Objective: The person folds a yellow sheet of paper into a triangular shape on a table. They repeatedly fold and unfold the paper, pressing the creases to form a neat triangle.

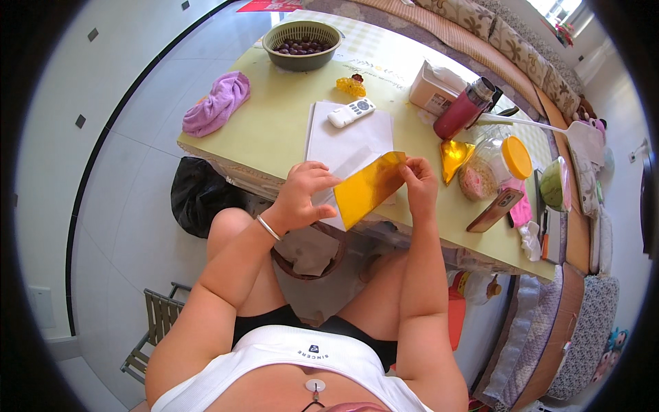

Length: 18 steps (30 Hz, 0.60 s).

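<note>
A shiny gold sheet of paper is held tilted above the table's near edge. My right hand pinches its upper right corner between thumb and fingers. By the sheet's left edge is my left hand, its fingers stretched out and thumb apart; whether the fingertips touch the sheet I cannot tell. Under and beyond the gold sheet lie white paper sheets, with a white remote control on top. A folded gold piece rests on the table to the right of my right hand.
On the table stand a basket of dark round fruit, a purple cloth, a yellow hair claw, a tissue box, a red thermos, a yellow-lidded jar and a phone. A black bag hangs at left.
</note>
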Each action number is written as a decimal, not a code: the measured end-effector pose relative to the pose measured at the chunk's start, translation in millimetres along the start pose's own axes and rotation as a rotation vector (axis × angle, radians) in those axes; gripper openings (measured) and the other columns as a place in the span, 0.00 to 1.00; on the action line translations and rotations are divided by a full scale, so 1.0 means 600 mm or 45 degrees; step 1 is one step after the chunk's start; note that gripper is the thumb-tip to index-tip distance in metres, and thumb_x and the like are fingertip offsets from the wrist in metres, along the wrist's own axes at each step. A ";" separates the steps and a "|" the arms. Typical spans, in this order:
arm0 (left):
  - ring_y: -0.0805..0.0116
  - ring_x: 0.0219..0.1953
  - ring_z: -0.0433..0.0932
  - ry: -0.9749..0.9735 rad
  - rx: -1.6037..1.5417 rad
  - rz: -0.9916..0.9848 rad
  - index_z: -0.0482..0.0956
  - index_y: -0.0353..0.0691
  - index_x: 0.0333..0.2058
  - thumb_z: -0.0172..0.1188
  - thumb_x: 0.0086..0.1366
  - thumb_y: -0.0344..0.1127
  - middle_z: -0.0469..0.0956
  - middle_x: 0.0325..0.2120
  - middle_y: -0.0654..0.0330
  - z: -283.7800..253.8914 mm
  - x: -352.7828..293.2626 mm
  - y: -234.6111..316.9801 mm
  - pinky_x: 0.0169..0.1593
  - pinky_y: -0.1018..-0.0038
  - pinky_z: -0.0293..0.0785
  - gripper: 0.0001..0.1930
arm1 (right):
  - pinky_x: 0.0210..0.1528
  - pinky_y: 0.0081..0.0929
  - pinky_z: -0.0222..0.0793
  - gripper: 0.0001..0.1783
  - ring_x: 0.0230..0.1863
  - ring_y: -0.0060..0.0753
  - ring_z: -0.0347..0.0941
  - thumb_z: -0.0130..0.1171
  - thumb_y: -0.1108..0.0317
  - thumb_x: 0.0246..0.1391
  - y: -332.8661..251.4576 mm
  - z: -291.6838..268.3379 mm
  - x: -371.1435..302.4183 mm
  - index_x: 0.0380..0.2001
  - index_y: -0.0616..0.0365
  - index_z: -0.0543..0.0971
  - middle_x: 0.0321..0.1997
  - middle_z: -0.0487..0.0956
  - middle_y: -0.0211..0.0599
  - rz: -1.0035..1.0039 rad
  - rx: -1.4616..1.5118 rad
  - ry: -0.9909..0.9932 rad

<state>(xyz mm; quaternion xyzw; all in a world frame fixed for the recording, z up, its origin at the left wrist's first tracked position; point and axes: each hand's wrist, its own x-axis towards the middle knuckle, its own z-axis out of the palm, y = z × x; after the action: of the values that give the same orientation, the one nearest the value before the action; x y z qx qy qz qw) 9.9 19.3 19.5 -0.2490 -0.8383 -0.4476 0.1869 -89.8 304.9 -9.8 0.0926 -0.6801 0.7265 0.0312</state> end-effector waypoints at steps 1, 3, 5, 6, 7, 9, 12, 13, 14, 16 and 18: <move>0.46 0.58 0.72 -0.030 0.069 0.031 0.85 0.41 0.47 0.64 0.55 0.72 0.81 0.44 0.52 0.001 -0.003 -0.001 0.63 0.51 0.61 0.38 | 0.49 0.19 0.70 0.05 0.45 0.19 0.74 0.61 0.80 0.59 0.009 -0.001 0.002 0.34 0.61 0.75 0.48 0.82 0.37 -0.025 -0.022 0.021; 0.43 0.63 0.69 -0.088 0.206 0.092 0.84 0.43 0.48 0.67 0.55 0.69 0.81 0.48 0.53 -0.001 0.001 0.011 0.65 0.45 0.58 0.36 | 0.46 0.18 0.71 0.05 0.43 0.18 0.75 0.62 0.79 0.59 0.013 0.001 0.005 0.34 0.61 0.75 0.45 0.82 0.36 -0.076 -0.068 0.063; 0.42 0.64 0.68 -0.067 0.338 0.041 0.85 0.44 0.47 0.70 0.53 0.62 0.81 0.49 0.54 0.002 0.003 0.034 0.65 0.41 0.56 0.31 | 0.44 0.17 0.72 0.05 0.41 0.18 0.75 0.63 0.78 0.59 0.012 0.009 0.002 0.34 0.61 0.75 0.44 0.82 0.35 -0.098 -0.113 0.103; 0.42 0.64 0.68 -0.057 0.404 0.015 0.85 0.45 0.46 0.71 0.53 0.59 0.81 0.49 0.54 0.005 0.002 0.043 0.65 0.39 0.56 0.29 | 0.43 0.17 0.72 0.05 0.40 0.18 0.75 0.63 0.78 0.59 0.009 0.015 0.001 0.34 0.61 0.75 0.43 0.82 0.34 -0.109 -0.135 0.123; 0.42 0.65 0.67 -0.046 0.424 -0.023 0.85 0.45 0.45 0.72 0.50 0.49 0.81 0.50 0.55 0.011 -0.002 0.041 0.66 0.39 0.56 0.24 | 0.42 0.17 0.72 0.05 0.39 0.17 0.76 0.63 0.78 0.59 0.008 0.018 0.001 0.34 0.61 0.76 0.42 0.82 0.34 -0.125 -0.141 0.130; 0.43 0.64 0.68 -0.010 0.453 0.013 0.85 0.45 0.45 0.72 0.50 0.47 0.81 0.49 0.56 0.015 -0.008 0.026 0.65 0.43 0.58 0.23 | 0.42 0.16 0.72 0.05 0.38 0.17 0.76 0.63 0.77 0.59 0.005 0.025 0.000 0.34 0.61 0.76 0.41 0.82 0.33 -0.158 -0.151 0.142; 0.46 0.61 0.71 0.164 0.439 -0.014 0.85 0.44 0.44 0.72 0.50 0.46 0.82 0.48 0.57 0.015 -0.007 0.019 0.63 0.49 0.61 0.23 | 0.40 0.15 0.71 0.05 0.36 0.15 0.74 0.63 0.77 0.59 -0.005 0.030 -0.002 0.34 0.61 0.76 0.41 0.82 0.32 -0.146 -0.103 0.140; 0.47 0.60 0.72 0.242 0.424 -0.037 0.85 0.44 0.44 0.73 0.50 0.46 0.82 0.47 0.57 0.015 -0.006 0.020 0.63 0.51 0.63 0.23 | 0.39 0.15 0.70 0.05 0.36 0.14 0.74 0.63 0.77 0.58 -0.002 0.026 -0.003 0.33 0.61 0.76 0.41 0.82 0.32 -0.116 -0.099 0.171; 0.48 0.58 0.73 0.240 0.393 -0.019 0.85 0.43 0.43 0.74 0.49 0.46 0.82 0.47 0.57 0.010 -0.003 0.025 0.62 0.53 0.63 0.23 | 0.39 0.14 0.70 0.05 0.35 0.14 0.73 0.63 0.77 0.58 -0.002 0.018 -0.002 0.33 0.61 0.76 0.41 0.81 0.31 -0.088 -0.095 0.205; 0.49 0.56 0.74 0.235 0.330 0.019 0.84 0.41 0.42 0.75 0.48 0.45 0.82 0.46 0.57 -0.004 0.005 0.038 0.61 0.57 0.65 0.23 | 0.37 0.14 0.68 0.05 0.34 0.13 0.72 0.62 0.78 0.58 0.001 0.008 -0.001 0.33 0.60 0.75 0.39 0.80 0.30 -0.071 -0.079 0.231; 0.51 0.55 0.74 0.153 0.304 -0.037 0.85 0.40 0.40 0.77 0.46 0.46 0.82 0.46 0.57 -0.006 0.007 0.046 0.60 0.58 0.65 0.24 | 0.36 0.14 0.67 0.05 0.34 0.13 0.71 0.62 0.79 0.57 -0.005 0.011 -0.001 0.32 0.60 0.75 0.38 0.79 0.28 -0.089 -0.055 0.203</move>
<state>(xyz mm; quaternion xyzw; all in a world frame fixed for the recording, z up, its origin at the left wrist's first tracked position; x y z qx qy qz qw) 23.1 30.4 41.8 -0.1856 -0.8764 -0.3613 0.2585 -88.3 298.6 -6.6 0.0576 -0.6873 0.7153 0.1124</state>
